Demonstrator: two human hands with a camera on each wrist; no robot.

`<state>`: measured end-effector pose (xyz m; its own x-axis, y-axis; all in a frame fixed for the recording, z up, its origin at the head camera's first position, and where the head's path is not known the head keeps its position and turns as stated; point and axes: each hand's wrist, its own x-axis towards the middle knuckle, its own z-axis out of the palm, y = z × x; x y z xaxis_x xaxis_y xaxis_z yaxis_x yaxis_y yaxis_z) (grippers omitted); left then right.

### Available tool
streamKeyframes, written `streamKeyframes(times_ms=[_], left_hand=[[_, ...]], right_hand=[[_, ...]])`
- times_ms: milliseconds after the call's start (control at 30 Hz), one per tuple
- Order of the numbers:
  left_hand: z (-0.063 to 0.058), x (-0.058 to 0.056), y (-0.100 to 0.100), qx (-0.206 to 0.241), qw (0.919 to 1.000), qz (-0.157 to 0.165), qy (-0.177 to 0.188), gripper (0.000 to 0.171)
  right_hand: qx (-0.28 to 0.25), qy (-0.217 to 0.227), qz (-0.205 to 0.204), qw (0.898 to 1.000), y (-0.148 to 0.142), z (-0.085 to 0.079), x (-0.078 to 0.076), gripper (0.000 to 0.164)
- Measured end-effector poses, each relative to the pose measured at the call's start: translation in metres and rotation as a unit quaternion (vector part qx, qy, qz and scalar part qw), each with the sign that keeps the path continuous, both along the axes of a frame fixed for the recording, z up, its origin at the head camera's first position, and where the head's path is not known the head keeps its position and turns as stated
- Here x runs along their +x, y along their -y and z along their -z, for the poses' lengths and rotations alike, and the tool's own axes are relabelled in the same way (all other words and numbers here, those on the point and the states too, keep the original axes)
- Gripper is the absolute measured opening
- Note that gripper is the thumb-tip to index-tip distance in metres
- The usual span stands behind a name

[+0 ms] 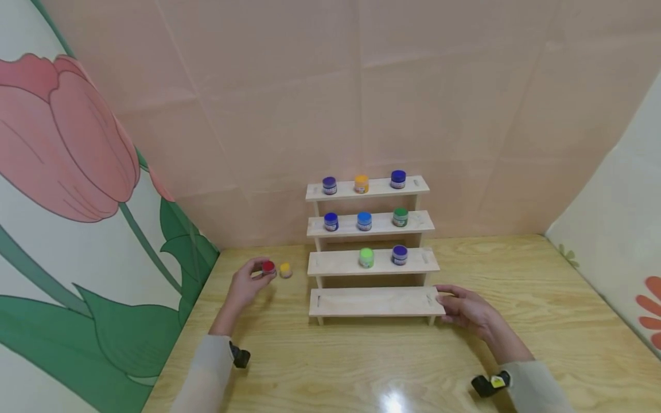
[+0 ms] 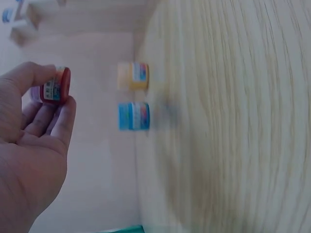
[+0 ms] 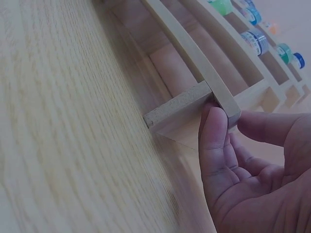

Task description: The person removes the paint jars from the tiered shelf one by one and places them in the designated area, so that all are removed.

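My left hand (image 1: 247,282) pinches a small red-lidded paint jar (image 1: 268,267) between thumb and fingers, raised off the table in the left wrist view. Close beside it a yellow paint jar (image 1: 286,271) stands on the table. A blue paint jar (image 2: 134,116) next to the yellow one shows only in the left wrist view. At the right end of the stepped wooden rack (image 1: 373,302), my right hand (image 1: 467,310) grips the lowest shelf's corner, thumb and fingertips on its edge. That lowest shelf bears no jars.
On the rack's third tier stand a light green jar (image 1: 366,258) and a purple-blue jar (image 1: 400,255). The two upper tiers carry three jars each, among them an orange jar (image 1: 361,184) and a dark green jar (image 1: 400,217). A pinkish backdrop (image 1: 268,143) rises behind the table.
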<state>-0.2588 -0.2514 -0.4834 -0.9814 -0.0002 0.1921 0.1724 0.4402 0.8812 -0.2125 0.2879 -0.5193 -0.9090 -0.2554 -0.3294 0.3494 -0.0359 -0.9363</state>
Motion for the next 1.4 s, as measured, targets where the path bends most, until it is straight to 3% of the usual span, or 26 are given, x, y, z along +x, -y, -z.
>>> streamKeyframes(times_ms=[267,733,1100,1400], left_hand=[[0.008,-0.008,0.02,-0.012,0.9995,-0.009,0.027,0.051],[0.018,-0.017,0.041,-0.062,0.997,-0.034,0.032,0.049],[0.02,-0.023,0.05,-0.034,0.9954,-0.049,0.075,0.048],[0.032,-0.036,0.055,-0.031,0.9937,-0.066,0.085,0.048]], right_hand=[[0.003,0.006,0.012,1.0,0.0,-0.001,0.0,0.059],[0.006,0.007,0.013,1.0,0.002,-0.004,0.001,0.062],[0.006,0.008,0.009,1.0,0.004,-0.005,0.003,0.064],[0.015,0.011,0.015,1.0,0.002,-0.005,0.002,0.064]])
